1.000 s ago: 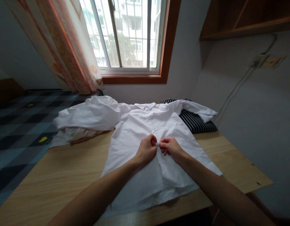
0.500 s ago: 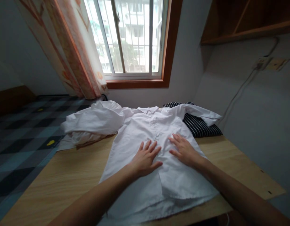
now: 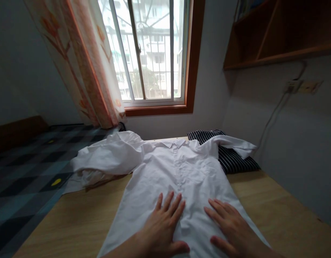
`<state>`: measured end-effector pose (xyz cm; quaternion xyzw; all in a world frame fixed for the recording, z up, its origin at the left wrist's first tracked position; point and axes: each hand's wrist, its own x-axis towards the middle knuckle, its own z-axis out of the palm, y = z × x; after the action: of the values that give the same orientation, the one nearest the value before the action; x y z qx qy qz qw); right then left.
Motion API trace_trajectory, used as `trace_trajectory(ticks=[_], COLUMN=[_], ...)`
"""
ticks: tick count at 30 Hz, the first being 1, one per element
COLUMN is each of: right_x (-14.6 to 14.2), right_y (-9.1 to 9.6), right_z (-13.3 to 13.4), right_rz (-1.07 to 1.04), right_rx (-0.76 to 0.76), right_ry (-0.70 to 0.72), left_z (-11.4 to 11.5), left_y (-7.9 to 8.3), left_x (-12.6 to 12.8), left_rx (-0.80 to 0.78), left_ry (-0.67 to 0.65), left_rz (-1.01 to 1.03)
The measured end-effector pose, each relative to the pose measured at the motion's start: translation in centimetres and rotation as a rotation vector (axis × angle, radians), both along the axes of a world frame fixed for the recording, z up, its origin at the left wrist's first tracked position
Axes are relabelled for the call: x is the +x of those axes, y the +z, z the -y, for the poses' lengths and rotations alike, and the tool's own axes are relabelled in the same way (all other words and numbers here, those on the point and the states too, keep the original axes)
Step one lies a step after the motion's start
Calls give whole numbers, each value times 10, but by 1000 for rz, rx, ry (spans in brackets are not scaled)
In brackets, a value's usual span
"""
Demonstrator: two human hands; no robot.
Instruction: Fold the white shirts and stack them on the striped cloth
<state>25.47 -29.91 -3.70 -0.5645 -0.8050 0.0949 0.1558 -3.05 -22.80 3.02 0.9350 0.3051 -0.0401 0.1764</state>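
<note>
A white button-up shirt [image 3: 160,168] lies spread front side up, its collar toward the window and its lower end running out of view at the bottom. My left hand [image 3: 164,224] rests flat on the lower front, just left of the button strip, fingers spread. On the right half of the front lies my right hand [image 3: 230,224], palm down with its fingers stretched out. Neither hand grips the cloth. Small wrinkles show around the chest and between the hands. The shirt's right-hand sleeve reaches over a folded black-and-white striped cloth [image 3: 239,161].
Bunched white fabric [image 3: 106,154] sits at the left edge of the wooden table [image 3: 82,215]. A bed with a checked cover [image 3: 23,179] adjoins on the left. Behind are a curtain [image 3: 85,71] and a window [image 3: 154,53]; a wall shelf [image 3: 278,57] hangs at the upper right.
Both hands have slid down the shirt toward me and moved slightly apart, still flat. The camera view has tilted upward, so the shirt's hem is out of sight.
</note>
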Motion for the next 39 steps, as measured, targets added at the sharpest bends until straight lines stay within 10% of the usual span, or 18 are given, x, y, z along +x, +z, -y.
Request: trace_trajectory(ticks=[7,13,18,25,31,39], right_x=[122,196,202,220,225,199], right_y=[75,84,84,78,70,169], right_z=[-143,-218,-233,-231,-227,-201], right_rz=[-101,146,93,115,165,-419], right_rx=[469,290,94,217,35,241], right_ry=[-536,-809,-851,-673,-873,-574], left_z=[-2,-9,-17,-17,-17,-16], left_y=[-4,-2,-9,-3,1,-1], left_x=[0,2,-1,-6,-10,-10], left_rx=[18,30,69,49,24,27], left_ry=[14,93,153,21,-36,-28], left_rz=[14,-9,26,44,51,55])
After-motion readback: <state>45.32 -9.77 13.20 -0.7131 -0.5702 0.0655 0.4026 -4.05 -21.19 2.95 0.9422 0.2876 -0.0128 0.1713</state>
